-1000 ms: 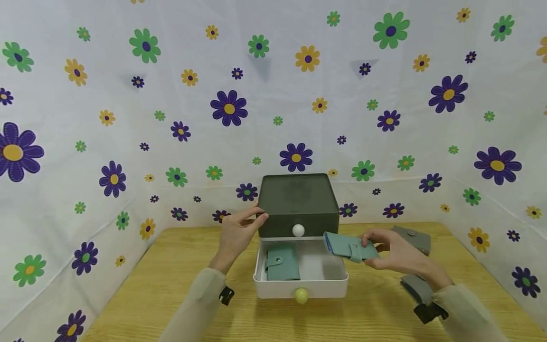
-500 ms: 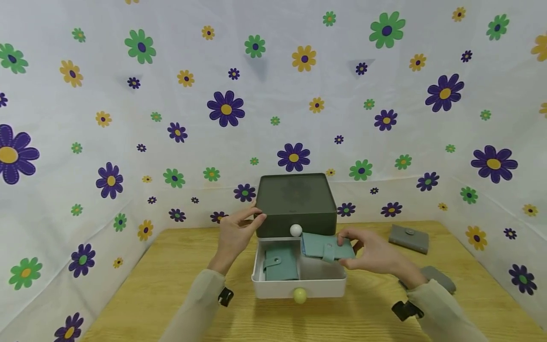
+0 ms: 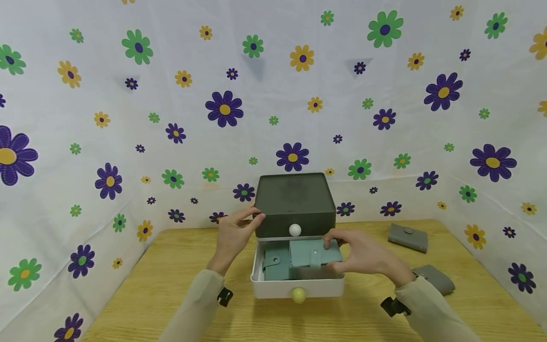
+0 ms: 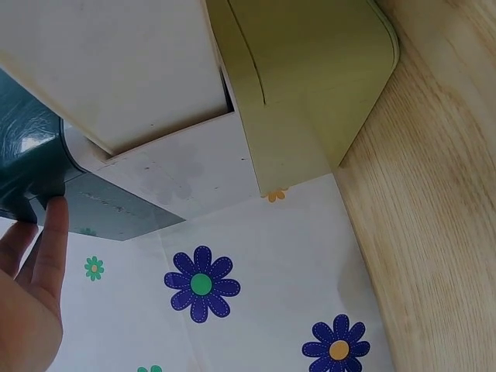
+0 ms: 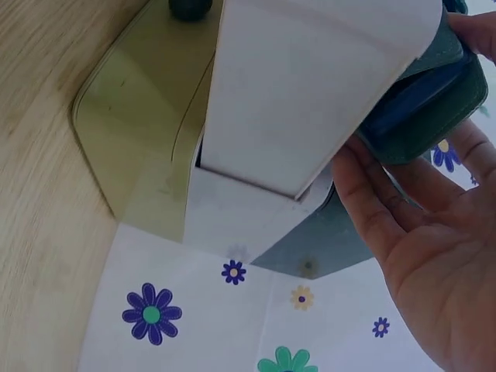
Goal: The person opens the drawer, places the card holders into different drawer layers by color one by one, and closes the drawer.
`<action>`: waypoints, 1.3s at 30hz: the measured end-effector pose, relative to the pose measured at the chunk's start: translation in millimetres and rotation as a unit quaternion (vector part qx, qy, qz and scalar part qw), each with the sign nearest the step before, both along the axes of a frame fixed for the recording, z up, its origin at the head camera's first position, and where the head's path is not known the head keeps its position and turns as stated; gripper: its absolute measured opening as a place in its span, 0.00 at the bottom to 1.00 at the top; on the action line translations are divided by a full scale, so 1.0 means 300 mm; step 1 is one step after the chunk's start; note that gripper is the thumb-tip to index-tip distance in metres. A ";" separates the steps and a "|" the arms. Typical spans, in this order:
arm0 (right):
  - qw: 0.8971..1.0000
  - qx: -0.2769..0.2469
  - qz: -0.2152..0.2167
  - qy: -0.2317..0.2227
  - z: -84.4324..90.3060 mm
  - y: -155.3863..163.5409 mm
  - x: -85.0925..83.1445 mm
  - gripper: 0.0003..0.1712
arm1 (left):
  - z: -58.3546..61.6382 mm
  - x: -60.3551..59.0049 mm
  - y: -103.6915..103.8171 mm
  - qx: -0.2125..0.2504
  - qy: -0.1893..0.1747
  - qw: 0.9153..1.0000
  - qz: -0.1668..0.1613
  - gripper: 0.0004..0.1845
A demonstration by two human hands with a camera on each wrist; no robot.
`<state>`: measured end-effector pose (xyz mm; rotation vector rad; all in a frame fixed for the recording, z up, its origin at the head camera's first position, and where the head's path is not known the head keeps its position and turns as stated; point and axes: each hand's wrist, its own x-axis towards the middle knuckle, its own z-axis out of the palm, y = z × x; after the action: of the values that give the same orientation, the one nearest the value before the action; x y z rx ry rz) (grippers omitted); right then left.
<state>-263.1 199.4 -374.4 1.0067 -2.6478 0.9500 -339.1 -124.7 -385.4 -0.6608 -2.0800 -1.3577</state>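
— Teal wallet [image 3: 315,252] is pinched in the right hand [image 3: 363,254], just above the open drawer [image 3: 299,285], long axis across it.

— And the left hand [image 3: 234,235]?

— Its fingers rest straight on the box [image 3: 295,202] corner, grasping nothing. Another wallet [image 3: 275,263] lies in the drawer's left half; the right half is nearer to the held one.

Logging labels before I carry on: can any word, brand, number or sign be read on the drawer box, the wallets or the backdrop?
No readable text in any view.
Dark green box top: a faint mark near its front edge, too small to read.
Teal wallet in the right hand: plain, only a snap strap.
Teal wallet in the drawer: no lettering seen.
Grey wallets on the table: no lettering seen.
Backdrop: flowers only.
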 end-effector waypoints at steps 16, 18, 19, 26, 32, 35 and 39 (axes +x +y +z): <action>0.996 0.074 -0.035 0.047 -0.030 -0.098 -0.004 0.19 | -0.007 0.004 0.000 -0.001 -0.009 1.000 0.001 0.11; 0.994 0.088 -0.045 0.047 -0.029 -0.100 0.000 0.19 | -0.007 0.003 0.001 0.000 -0.008 1.000 0.001 0.11; 0.993 0.095 -0.049 0.047 -0.027 -0.101 0.003 0.20 | -0.006 0.003 0.002 0.001 -0.007 1.000 -0.001 0.10; 0.991 0.117 -0.051 0.046 -0.016 -0.106 0.007 0.23 | -0.006 -0.003 0.006 0.018 0.006 1.000 -0.008 0.09; 0.988 0.127 -0.060 0.056 -0.015 -0.097 0.014 0.23 | -0.001 0.000 0.004 0.009 0.000 1.000 -0.007 0.09; 0.987 0.125 -0.064 0.075 -0.015 -0.093 0.020 0.19 | 0.000 -0.001 0.003 0.003 -0.002 1.000 -0.006 0.10; 0.989 0.087 -0.059 0.106 -0.016 -0.095 0.028 0.13 | -0.002 -0.002 0.000 0.000 -0.005 1.000 -0.003 0.11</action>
<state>-254.8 170.9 -379.2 0.9159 -2.6092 0.5602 -339.7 -124.7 -385.9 -0.6621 -2.0879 -1.3672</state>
